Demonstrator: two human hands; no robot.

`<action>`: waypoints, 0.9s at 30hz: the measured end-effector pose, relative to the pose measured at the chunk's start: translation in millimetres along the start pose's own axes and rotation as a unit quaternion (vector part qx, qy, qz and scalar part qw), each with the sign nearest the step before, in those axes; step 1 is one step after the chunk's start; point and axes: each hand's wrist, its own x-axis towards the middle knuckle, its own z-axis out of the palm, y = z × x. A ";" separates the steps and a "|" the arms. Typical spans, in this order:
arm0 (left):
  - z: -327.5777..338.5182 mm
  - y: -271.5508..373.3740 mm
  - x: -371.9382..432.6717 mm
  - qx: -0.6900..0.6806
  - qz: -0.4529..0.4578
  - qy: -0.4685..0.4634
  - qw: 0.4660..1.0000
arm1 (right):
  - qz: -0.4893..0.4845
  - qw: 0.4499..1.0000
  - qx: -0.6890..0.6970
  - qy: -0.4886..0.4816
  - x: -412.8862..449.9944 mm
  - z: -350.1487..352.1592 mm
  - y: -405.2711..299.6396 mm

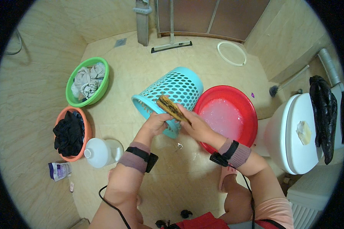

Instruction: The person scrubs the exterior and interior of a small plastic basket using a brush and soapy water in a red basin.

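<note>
A turquoise perforated plastic laundry basket (175, 83) is tipped on its side, its open mouth towards the lower left. My left hand (157, 123) grips the basket's rim with the thumb on top. In my right hand (196, 124) is a worn yellowish scrub brush (172, 108) with a dark strip along it, held above the basket's rim. Just right of the basket stands a round red basin (252, 111) holding cloudy, sudsy water (222, 117). Drops and small wet patches show on the tiles below the basket.
Left stand a green basin (104, 87) and an orange basin (87, 134) of clothes, beside a translucent jug (99, 153). The toilet (296, 143) is right, with a soap bar (304, 133) and black plastic bag (324, 117). A squeegee (172, 46) and white ring (232, 53) lie ahead.
</note>
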 end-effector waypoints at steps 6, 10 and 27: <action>24.1 -4.3 1.8 0.011 -0.011 0.050 0.999 | 0.131 0.966 -0.155 0.159 35.8 -51.0 61.7; 12.8 -5.0 -8.6 0.018 0.009 0.066 0.998 | 0.030 0.989 -0.139 0.031 21.0 7.4 22.6; 15.7 -8.0 -9.0 0.106 -0.064 0.047 0.991 | 0.106 0.970 -0.190 0.107 45.1 -30.8 41.3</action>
